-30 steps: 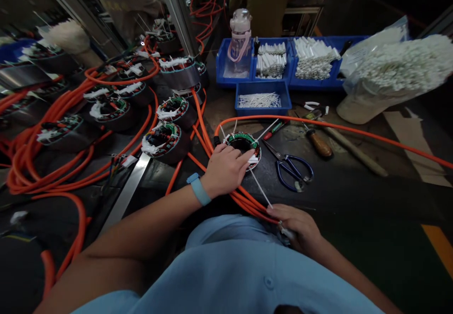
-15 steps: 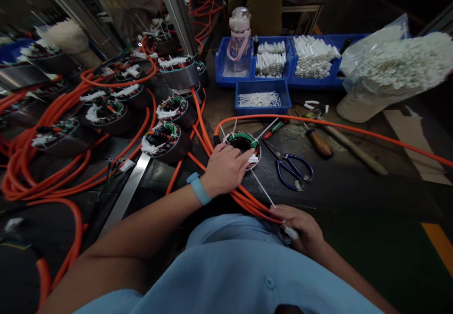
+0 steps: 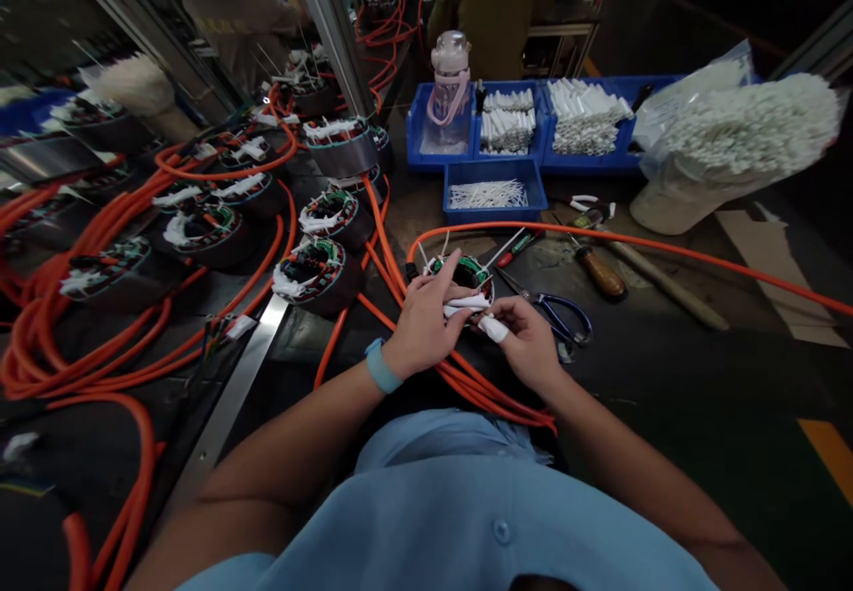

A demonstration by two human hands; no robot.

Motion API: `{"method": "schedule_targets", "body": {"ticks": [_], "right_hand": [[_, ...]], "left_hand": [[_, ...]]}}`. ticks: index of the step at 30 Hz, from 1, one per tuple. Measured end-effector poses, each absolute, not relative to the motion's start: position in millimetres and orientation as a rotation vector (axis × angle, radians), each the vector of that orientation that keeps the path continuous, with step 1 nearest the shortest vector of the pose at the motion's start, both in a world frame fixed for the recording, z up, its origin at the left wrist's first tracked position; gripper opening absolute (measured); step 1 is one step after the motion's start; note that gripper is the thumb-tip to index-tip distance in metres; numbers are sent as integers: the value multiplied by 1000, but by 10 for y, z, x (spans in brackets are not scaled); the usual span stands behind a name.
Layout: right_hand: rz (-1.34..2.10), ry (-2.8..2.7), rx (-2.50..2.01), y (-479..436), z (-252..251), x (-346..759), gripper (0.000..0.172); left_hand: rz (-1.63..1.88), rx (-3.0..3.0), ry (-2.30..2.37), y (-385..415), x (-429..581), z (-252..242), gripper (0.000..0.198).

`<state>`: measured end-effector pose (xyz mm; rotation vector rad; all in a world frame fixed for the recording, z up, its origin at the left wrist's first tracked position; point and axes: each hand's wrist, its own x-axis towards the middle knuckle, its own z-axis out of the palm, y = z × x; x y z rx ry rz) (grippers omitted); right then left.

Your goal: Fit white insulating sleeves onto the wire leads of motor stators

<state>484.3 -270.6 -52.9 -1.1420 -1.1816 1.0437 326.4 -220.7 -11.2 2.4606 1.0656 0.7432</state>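
A round motor stator (image 3: 466, 273) with green windings and white ties lies on the dark bench in front of me, with orange cables (image 3: 480, 385) running from it towards my body. My left hand (image 3: 426, 317) rests on its near left rim, fingers spread over it and touching a white sleeve (image 3: 466, 305). My right hand (image 3: 526, 342) is at the near right rim, its taped fingertips pinching the white tie or sleeve beside my left fingers. What exactly it grips is partly hidden.
Blue-handled scissors (image 3: 556, 314) and a wooden-handled tool (image 3: 600, 273) lie right of the stator. Blue bins (image 3: 494, 184) with white ties and sleeves, a bottle (image 3: 450, 84) and a bag of white parts (image 3: 726, 142) stand behind. Several more stators (image 3: 320, 273) with orange cables crowd the left. A person stands beyond the bins.
My right hand has come up from near my waist to the stator's near right rim, beside my left hand. The long white tie no longer stretches towards me. My left fingers have lifted and spread.
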Motion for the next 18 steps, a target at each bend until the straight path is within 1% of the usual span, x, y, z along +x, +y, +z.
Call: {"method": "schedule_targets", "body": {"ticks": [3, 4, 9, 14, 18], "right_hand": [[1182, -1042, -1070, -2731, -516, 4865, 29], [1214, -1012, -1049, -2754, -523, 4874, 32], [1269, -960, -962, -2867, -601, 4887, 38], [1231, -911, -974, -2898, -657, 4861, 38], [1214, -873, -995, -2891, -676, 4848, 37]], "left_hand": [[833, 2538, 982, -2200, 3253, -174, 31], [854, 2604, 956, -2199, 3247, -189, 25], [839, 2999, 835, -2197, 3197, -182, 29], [569, 3361, 668, -2196, 3183, -22, 32], [357, 3502, 528, -2199, 3224, 103, 33]]}}
